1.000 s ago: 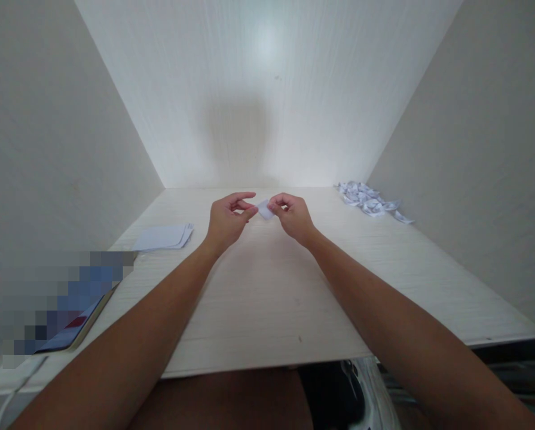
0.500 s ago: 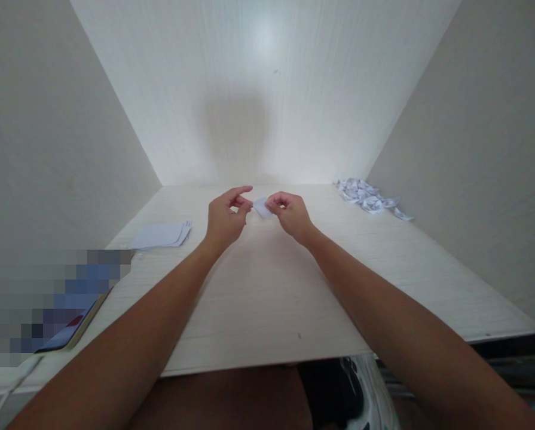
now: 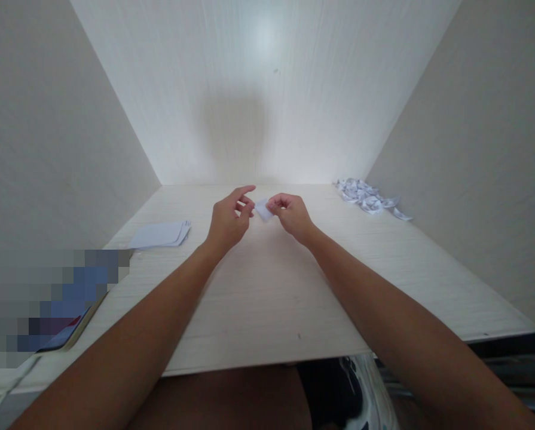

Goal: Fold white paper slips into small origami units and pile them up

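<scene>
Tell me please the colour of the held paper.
The held paper is white, shown in the head view.

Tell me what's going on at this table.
A person is handling a small piece of white paper above the table. The right hand pinches it between thumb and fingers; the left hand is at its other side, index finger extended, and whether it touches the paper is hard to tell. A stack of white sheets lies on the left, and a loose heap of white paper pieces lies at the far right, by the wall.
</scene>
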A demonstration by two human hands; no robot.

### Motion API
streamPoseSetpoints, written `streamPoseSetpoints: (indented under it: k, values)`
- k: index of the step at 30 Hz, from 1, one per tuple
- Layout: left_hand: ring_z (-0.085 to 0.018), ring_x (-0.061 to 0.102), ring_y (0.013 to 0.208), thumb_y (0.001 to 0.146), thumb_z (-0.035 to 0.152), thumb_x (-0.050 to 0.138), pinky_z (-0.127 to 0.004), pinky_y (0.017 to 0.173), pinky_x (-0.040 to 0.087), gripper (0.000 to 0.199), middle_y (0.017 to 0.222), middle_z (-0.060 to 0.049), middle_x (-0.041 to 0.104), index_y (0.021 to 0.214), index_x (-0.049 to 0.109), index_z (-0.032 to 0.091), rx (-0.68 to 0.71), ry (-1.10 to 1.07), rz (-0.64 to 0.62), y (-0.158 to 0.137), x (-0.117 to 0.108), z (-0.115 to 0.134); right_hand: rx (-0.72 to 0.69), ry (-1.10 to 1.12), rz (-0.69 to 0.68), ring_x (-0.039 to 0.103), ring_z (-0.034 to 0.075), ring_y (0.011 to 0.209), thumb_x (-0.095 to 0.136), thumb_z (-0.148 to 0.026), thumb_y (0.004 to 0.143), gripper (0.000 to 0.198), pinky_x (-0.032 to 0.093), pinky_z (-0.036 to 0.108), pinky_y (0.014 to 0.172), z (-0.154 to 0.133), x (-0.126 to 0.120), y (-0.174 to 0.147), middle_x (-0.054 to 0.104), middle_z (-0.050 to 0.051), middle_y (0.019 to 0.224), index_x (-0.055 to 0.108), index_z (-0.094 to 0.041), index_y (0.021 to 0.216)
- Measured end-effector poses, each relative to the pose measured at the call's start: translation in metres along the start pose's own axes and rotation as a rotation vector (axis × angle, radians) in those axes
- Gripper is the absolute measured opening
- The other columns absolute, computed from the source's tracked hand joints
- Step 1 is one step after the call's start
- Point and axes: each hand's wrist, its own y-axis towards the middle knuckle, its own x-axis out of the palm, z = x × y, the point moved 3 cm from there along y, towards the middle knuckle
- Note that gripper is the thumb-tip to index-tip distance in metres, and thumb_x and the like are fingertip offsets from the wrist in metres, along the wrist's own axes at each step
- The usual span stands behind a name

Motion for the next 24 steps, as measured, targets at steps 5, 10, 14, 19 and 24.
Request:
streamPoseSetpoints:
  k: [5,10,14,19,24]
  values:
    - [-0.014,0.068,0.067,0.081,0.014,0.058,-0.022,0.053,0.050,0.042,0.079,0.001,0.069,0.119,0.072,0.023,0.010,0.050,0.030,0.0017,-0.0023,0.0011,-0.003,0.005,-0.022,0.056,0.015,0.069,0.067,-0.033,0.079,0.016,0.045,0.030,0.070,-0.0034,0.0037,-0.0018,0.066,0.001,0.073,0.066,-0.019,0.071]
    - [-0.014,0.069,0.064,0.081,0.017,0.060,-0.021,0.051,0.050,0.034,0.079,0.000,0.070,0.113,0.071,0.021,-0.031,0.027,0.046,0.0027,-0.0017,0.0002,0.003,0.003,-0.021,0.056,0.015,0.068,0.067,-0.032,0.078,0.015,0.045,0.030,0.070,-0.0025,0.0040,-0.0005,0.066,0.001,0.071,0.066,-0.019,0.071]
    - [-0.015,0.070,0.066,0.083,0.025,0.065,-0.019,0.044,0.048,0.036,0.085,-0.002,0.072,0.118,0.068,0.019,-0.052,0.008,0.043,0.0013,-0.0012,-0.0022,0.015,-0.005,-0.002,0.055,0.015,0.067,0.067,-0.033,0.079,0.016,0.045,0.030,0.068,0.0005,0.0024,0.0004,0.066,0.001,0.071,0.066,-0.019,0.072]
    - [-0.015,0.068,0.066,0.082,0.028,0.067,-0.017,0.040,0.046,0.042,0.087,-0.003,0.071,0.123,0.067,0.020,-0.063,0.002,0.042,0.0003,-0.0020,-0.0035,0.011,-0.014,-0.011,0.056,0.015,0.068,0.067,-0.032,0.079,0.015,0.045,0.030,0.068,-0.0004,0.0021,-0.0004,0.066,0.001,0.071,0.066,-0.019,0.071]
    - [-0.014,0.066,0.064,0.082,0.027,0.064,-0.017,0.039,0.044,0.044,0.086,-0.003,0.070,0.126,0.069,0.020,-0.057,0.004,0.041,0.0008,-0.0029,-0.0031,0.015,-0.028,-0.025,0.056,0.015,0.067,0.067,-0.030,0.078,0.014,0.044,0.030,0.069,-0.0017,0.0018,-0.0005,0.068,0.002,0.072,0.067,-0.018,0.071]
